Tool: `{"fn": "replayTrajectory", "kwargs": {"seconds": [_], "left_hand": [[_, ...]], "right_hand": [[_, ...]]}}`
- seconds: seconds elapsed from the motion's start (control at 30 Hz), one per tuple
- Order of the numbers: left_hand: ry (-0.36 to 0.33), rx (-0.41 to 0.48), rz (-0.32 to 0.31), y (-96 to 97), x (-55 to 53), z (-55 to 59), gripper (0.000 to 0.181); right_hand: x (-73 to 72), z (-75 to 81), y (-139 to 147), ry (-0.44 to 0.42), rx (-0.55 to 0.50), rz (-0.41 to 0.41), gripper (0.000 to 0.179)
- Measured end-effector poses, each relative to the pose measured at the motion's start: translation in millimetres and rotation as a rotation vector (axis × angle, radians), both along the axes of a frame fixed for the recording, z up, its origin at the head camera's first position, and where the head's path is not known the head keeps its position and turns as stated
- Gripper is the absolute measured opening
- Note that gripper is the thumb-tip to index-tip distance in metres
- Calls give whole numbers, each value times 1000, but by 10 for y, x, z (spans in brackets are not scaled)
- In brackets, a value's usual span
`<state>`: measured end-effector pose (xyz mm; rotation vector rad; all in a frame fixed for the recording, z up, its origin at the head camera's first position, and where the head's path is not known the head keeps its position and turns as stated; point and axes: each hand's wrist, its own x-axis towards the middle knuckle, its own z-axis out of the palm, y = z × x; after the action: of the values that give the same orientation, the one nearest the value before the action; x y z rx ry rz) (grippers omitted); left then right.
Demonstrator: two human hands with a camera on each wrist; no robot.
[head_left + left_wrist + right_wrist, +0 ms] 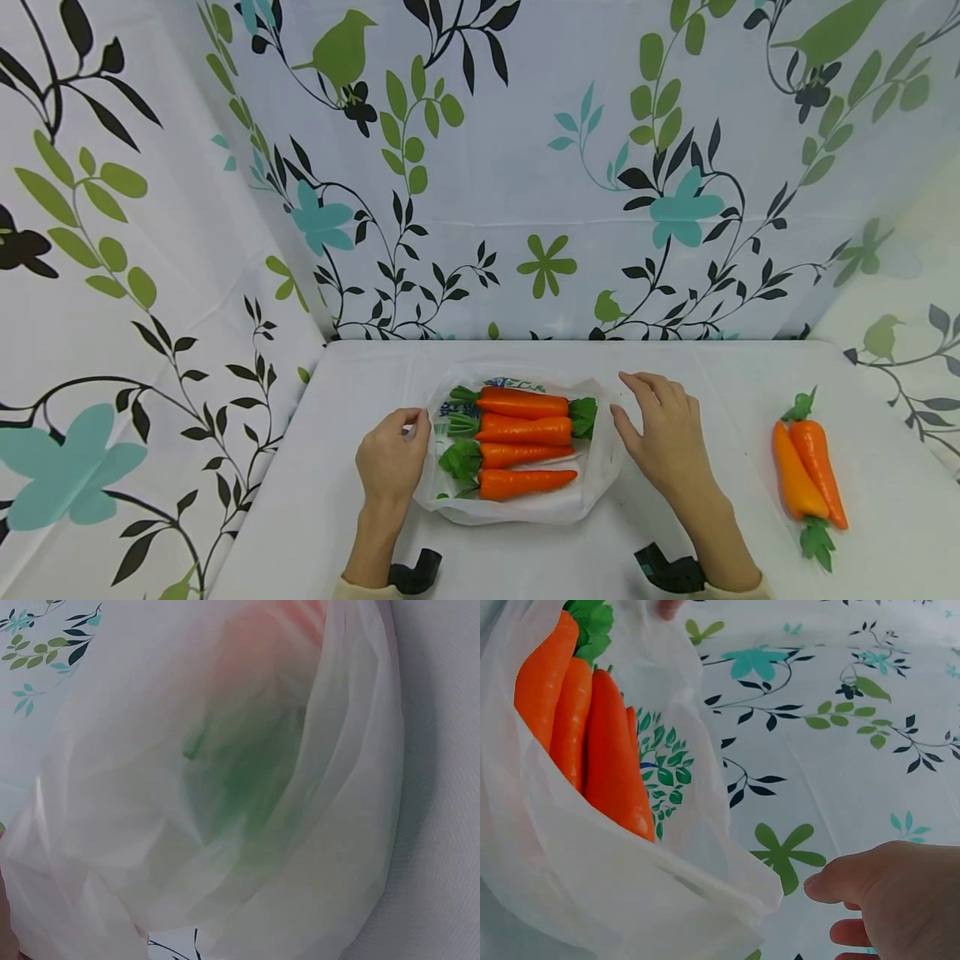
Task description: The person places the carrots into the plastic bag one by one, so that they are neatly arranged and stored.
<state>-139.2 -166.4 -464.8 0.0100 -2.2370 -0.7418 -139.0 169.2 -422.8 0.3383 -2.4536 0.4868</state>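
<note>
A white, thin plastic bag (525, 510) with a green and blue print lies spread open on the table. Several orange carrots (525, 483) with green tops rest inside it side by side. At the bag's left rim my left hand (392, 457) pinches the plastic between thumb and forefinger. My right hand (667, 429) hovers just beyond the right rim, fingers apart and holding nothing. In the right wrist view a gap shows between that hand's thumb (832, 883) and the bag (705, 892). The left wrist view shows mostly bag (112, 825), with carrot greens (247, 772) dimly visible through it.
Two more carrots lie on the right side of the white table (360, 375), a darker orange carrot (817, 458) and a yellowish-orange carrot (797, 475). A leaf-and-bird patterned curtain (510, 167) hangs behind the table. Black wrist devices (671, 571) sit by both wrists.
</note>
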Motion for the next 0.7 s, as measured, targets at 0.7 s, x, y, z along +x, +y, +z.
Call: {"fn": "replayTrajectory", "kwargs": {"seconds": [0.7], "left_hand": [[-4,13,-7,-12,8,8,11]], "right_hand": [[6,-23,408,-92,-57,-155,47]]}}
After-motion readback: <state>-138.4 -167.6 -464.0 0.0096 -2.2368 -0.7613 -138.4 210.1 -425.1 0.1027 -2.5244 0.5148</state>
